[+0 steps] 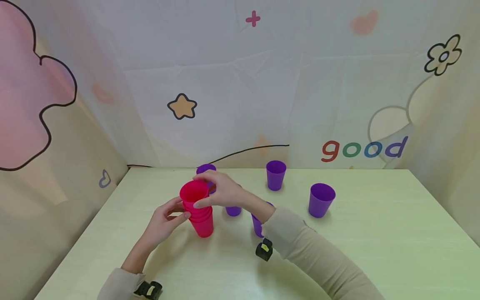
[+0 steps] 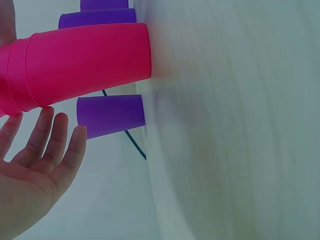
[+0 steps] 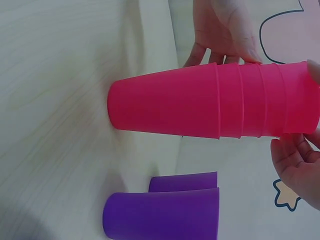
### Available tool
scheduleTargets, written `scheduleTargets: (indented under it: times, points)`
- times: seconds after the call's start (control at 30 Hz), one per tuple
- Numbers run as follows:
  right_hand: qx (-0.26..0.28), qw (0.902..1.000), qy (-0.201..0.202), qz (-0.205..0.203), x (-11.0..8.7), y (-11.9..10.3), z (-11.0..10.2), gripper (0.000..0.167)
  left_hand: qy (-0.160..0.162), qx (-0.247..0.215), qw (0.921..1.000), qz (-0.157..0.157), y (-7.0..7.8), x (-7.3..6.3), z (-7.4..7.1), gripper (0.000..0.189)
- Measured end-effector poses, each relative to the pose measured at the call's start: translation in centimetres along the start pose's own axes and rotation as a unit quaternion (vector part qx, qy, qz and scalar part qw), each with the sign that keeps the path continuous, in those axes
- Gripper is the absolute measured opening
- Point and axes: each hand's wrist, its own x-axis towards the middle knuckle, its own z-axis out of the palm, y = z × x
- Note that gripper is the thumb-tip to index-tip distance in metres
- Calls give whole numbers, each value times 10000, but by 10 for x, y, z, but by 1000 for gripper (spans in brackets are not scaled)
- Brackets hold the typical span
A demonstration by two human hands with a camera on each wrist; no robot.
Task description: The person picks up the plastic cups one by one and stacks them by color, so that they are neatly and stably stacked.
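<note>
A stack of nested pinkish-red cups [image 1: 202,227] stands upright on the table, left of the middle, its open mouths facing up. My right hand [image 1: 225,189] reaches across and grips the top cup [image 1: 193,192] near its rim, thumb on the near side and fingers round the far side. At the left side of the stack, my left hand [image 1: 165,221] touches it just below the stacked rims, its fingers [image 2: 42,132] fairly straight. The right wrist view shows the stack's lower body [image 3: 165,105] with its base on the tabletop.
Several purple cups stand apart on the pale table [image 1: 375,233]: one at the back [image 1: 275,177], one to the right [image 1: 320,202], others partly hidden behind my right hand and wrist. A printed cloth [image 1: 232,91] walls the back and sides.
</note>
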Motion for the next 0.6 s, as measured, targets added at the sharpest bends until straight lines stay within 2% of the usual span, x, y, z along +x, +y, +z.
scheduleTargets:
  times: [0.23,0.37,0.6]
  points:
    - [-129,9999,-74,32,0,6,4,63,-11,36,10000,-2,6,-1,1,44]
    - [-224,9997,-75,53,-2,6,5,62,-2,-4,10000,52,-1,1,0,45]
    - [-206,9997,84,26,-7,4,2,67,10,9,10000,-5,-1,1,0,46]
